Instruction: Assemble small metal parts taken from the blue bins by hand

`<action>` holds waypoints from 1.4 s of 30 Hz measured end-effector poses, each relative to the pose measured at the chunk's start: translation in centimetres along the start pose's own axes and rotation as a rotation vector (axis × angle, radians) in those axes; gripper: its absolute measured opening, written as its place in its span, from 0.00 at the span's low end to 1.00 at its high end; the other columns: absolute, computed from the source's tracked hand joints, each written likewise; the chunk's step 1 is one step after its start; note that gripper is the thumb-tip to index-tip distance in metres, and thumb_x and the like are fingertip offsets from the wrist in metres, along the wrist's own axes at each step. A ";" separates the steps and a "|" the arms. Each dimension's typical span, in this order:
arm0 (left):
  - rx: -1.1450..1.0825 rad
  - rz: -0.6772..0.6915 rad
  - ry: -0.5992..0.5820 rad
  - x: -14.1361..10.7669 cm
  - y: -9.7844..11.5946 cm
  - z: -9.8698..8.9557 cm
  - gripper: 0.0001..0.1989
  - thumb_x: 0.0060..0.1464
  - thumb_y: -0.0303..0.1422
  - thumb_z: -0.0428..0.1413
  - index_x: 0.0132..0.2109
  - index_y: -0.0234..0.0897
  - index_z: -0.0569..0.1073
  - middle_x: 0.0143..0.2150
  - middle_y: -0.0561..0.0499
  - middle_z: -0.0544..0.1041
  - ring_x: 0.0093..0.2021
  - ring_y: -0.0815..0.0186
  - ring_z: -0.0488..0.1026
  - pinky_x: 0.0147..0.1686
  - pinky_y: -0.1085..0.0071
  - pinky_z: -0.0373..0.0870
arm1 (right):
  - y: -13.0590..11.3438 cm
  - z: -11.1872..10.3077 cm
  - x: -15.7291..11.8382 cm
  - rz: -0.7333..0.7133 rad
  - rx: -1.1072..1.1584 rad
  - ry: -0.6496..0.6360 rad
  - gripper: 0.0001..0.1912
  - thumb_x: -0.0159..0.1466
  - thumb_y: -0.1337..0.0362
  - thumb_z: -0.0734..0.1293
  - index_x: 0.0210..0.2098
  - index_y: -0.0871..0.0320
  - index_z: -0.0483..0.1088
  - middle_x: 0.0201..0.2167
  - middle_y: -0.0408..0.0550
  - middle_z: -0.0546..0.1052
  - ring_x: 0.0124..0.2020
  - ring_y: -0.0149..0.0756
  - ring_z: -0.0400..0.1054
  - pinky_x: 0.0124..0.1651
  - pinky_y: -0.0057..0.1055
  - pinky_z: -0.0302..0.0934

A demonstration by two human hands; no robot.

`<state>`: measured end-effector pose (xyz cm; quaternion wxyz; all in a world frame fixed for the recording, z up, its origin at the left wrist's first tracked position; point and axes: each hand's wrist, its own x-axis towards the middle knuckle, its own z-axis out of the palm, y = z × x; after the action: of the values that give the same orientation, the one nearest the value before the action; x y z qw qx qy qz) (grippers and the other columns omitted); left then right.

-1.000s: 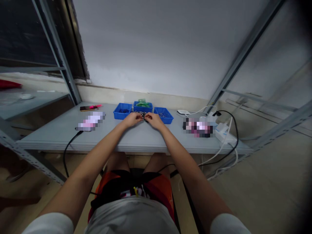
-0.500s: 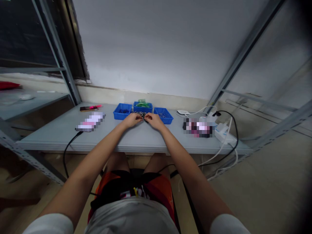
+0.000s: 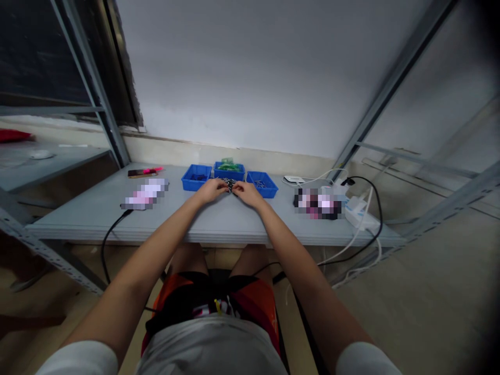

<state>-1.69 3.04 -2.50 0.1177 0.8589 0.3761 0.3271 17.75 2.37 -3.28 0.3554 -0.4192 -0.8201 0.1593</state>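
Small pieces (image 3: 230,183): dark and shiny, a low heap between the two hands, just before the middle blue tray (image 3: 235,175); single shapes are too small to tell.
Left hand (image 3: 213,191): fingers bent, narrow, at the heap; I cannot tell the grip.
Right hand (image 3: 248,193): likewise narrow, grip unclear.
Side trays: left tray (image 3: 191,185) and right tray (image 3: 269,193) are near the hands.
Grey table (image 3: 226,224): its surface extends from hands to front edge.

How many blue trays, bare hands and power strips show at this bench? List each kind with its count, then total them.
Blue trays: 3 (left tray, back tray, right tray)
Bare hands: 2 (left hand, right hand)
Power strip: 1
Total: 6
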 end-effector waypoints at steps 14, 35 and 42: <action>-0.010 0.013 0.009 0.1 0.0 0.1 0.13 0.54 0.37 0.52 0.39 0.35 0.78 0.36 0.47 0.78 0.35 0.63 0.71 0.37 0.70 0.65 | -0.7 -0.3 -0.4 0.018 -0.006 -0.064 0.08 0.59 0.67 0.63 0.35 0.60 0.73 0.31 0.47 0.76 0.32 0.32 0.67 0.39 0.28 0.59; -0.018 0.066 0.011 -0.1 0.3 0.0 0.13 0.55 0.36 0.52 0.39 0.33 0.78 0.35 0.46 0.77 0.35 0.63 0.71 0.36 0.70 0.64 | -1.4 -0.4 -0.5 0.024 -0.038 -0.076 0.08 0.60 0.66 0.63 0.35 0.61 0.73 0.29 0.45 0.75 0.30 0.30 0.65 0.36 0.26 0.56; -0.026 0.003 0.006 0.1 -0.3 0.2 0.13 0.54 0.35 0.52 0.40 0.33 0.77 0.34 0.47 0.77 0.33 0.63 0.71 0.35 0.70 0.64 | -0.9 -0.3 -0.2 0.019 -0.010 0.005 0.08 0.60 0.65 0.63 0.33 0.60 0.73 0.31 0.46 0.76 0.31 0.31 0.68 0.38 0.27 0.59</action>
<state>-1.74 3.35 -2.73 0.1271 0.8570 0.3707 0.3345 17.55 1.63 -2.66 0.3538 -0.4292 -0.8159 0.1576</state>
